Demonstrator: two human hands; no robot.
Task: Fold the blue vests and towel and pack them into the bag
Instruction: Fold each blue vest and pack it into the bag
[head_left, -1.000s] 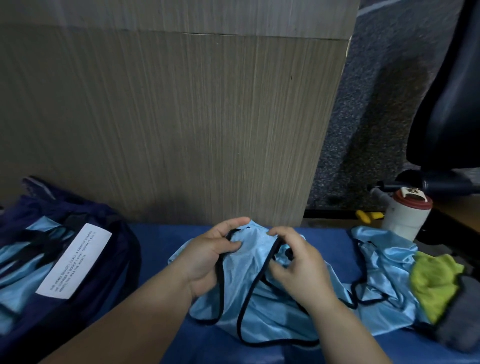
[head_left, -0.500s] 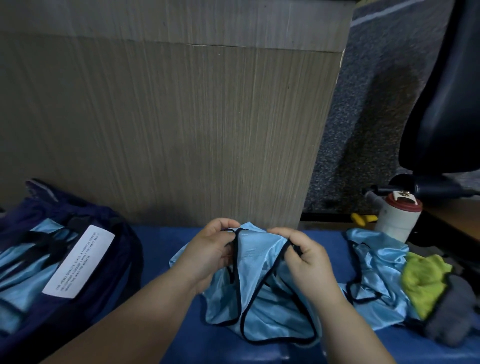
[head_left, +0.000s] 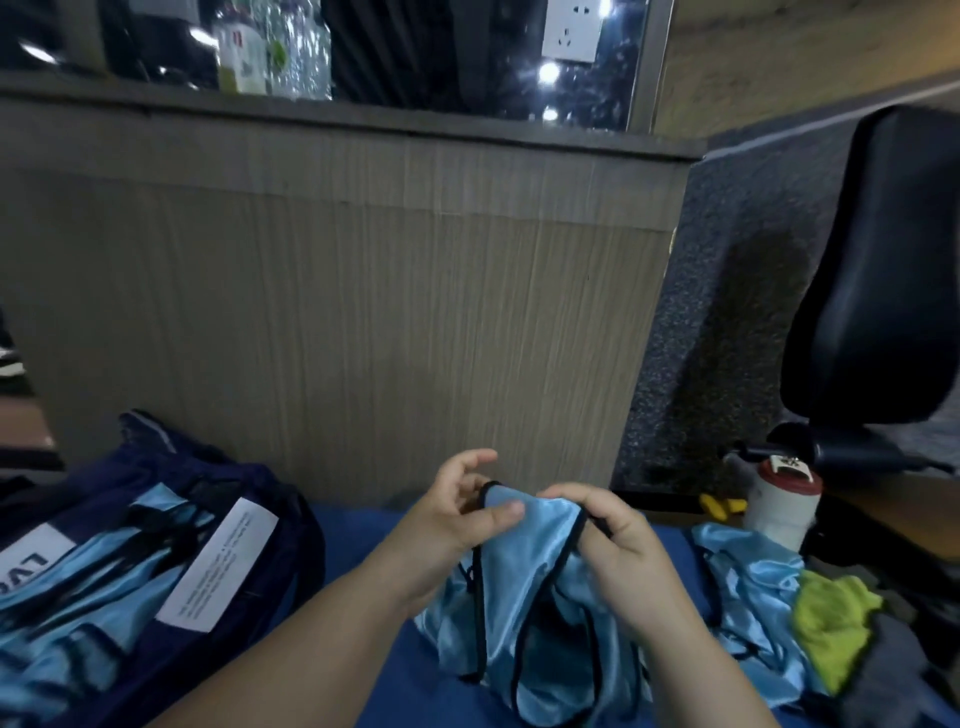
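A shiny light-blue vest (head_left: 524, 613) with black trim hangs bunched between my hands above the blue surface. My left hand (head_left: 457, 525) pinches its top edge with thumb and fingers. My right hand (head_left: 618, 551) grips the black-trimmed edge on the other side. A second blue vest (head_left: 748, 597) lies crumpled to the right. Beside it lie a yellow-green towel (head_left: 831, 623) and a grey cloth (head_left: 893, 680). The dark navy bag (head_left: 249, 561) lies open at the left with blue vests inside and white labels on it.
A wood-grain panel (head_left: 363, 322) stands close behind the blue surface (head_left: 358, 535). A white bottle with a red lid (head_left: 784, 504) and a yellow object (head_left: 719, 504) sit at the right. A black office chair (head_left: 878, 291) stands beyond them.
Both hands have lifted the vest higher and gathered its top edge closer together. The head view has tilted upward, bringing a shelf and wall socket into sight.
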